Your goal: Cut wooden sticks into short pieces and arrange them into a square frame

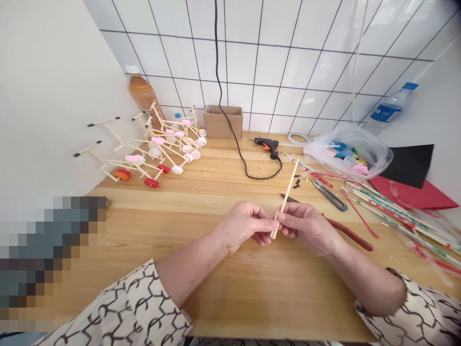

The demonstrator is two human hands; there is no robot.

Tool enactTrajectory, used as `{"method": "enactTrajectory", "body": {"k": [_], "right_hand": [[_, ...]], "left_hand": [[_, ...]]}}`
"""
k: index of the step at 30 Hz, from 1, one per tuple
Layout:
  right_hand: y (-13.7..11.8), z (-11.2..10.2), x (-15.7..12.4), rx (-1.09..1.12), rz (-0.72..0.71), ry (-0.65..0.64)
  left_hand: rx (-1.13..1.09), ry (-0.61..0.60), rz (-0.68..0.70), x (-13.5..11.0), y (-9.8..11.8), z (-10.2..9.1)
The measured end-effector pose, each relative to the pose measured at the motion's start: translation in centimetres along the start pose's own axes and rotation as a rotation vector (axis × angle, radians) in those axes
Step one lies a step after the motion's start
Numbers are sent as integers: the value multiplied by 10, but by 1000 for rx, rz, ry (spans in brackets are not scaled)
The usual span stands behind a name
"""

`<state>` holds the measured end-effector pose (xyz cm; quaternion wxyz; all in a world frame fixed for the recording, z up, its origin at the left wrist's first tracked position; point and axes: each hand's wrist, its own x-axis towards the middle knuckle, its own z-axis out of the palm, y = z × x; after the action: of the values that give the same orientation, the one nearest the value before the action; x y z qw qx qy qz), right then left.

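A thin wooden stick (pixel 288 192) stands tilted over the middle of the wooden table (pixel 223 283), its lower end pinched between both hands. My left hand (pixel 243 227) is closed, its thumb and fingers pressing the stick's lower end from the left. My right hand (pixel 306 226) is closed round the same end from the right. The stick's upper end points toward the black hot glue gun (pixel 266 144).
Small stick-and-bottle-cap bicycle models (pixel 158 151) are piled at the back left. A cardboard box (pixel 223 121), a black cable (pixel 237 144), scissors (pixel 329 192), red-handled pliers (pixel 349 233), striped straws (pixel 396 216), a plastic bag of caps (pixel 349 154), two bottles and red paper lie around.
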<state>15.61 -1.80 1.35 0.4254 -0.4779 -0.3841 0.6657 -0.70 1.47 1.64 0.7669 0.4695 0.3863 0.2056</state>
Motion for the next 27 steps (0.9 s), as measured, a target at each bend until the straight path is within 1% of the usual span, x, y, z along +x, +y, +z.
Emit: {"method": "enactTrajectory", "body": {"k": [3,5,7,8,10,13,15,17,19,20,21,22,25,27], "right_hand": [[1,-1,0,-61,-52,14],[1,-5,1,-71,-109,60],[1,-9,3,-67,-165,125],[1,-11,4,-65,-183,152],[1,-14,6,-69,-190,181],[2,-14,7,-105,-175,188],[2,-12,7,-131,-166,187],[2,-11,8,-142,-161,191],[3,-11,8,-143,-158,197],[3,-12,8,-141,-156,198],[3,-13,8,-139,-154,198],[3,-14,8,-137,-153,198],[4,-16,9,-129,-147,194],[4,-16,9,-130,-142,188]], "left_hand": [[155,-9,27,1,3,-8],[402,-16,82,1,10,-20],[696,130,150,1,18,-36],[818,181,148,1,23,-43],[1029,215,88,0,29,-53],[1273,218,-22,-2,32,-54],[1355,185,-29,-3,31,-50],[1396,161,0,-4,28,-47],[1389,166,37,-3,26,-47],[1337,169,63,-3,25,-48],[1235,164,91,-2,25,-49],[1086,149,115,0,25,-49],[522,102,170,2,26,-50],[240,98,188,3,27,-49]]}}
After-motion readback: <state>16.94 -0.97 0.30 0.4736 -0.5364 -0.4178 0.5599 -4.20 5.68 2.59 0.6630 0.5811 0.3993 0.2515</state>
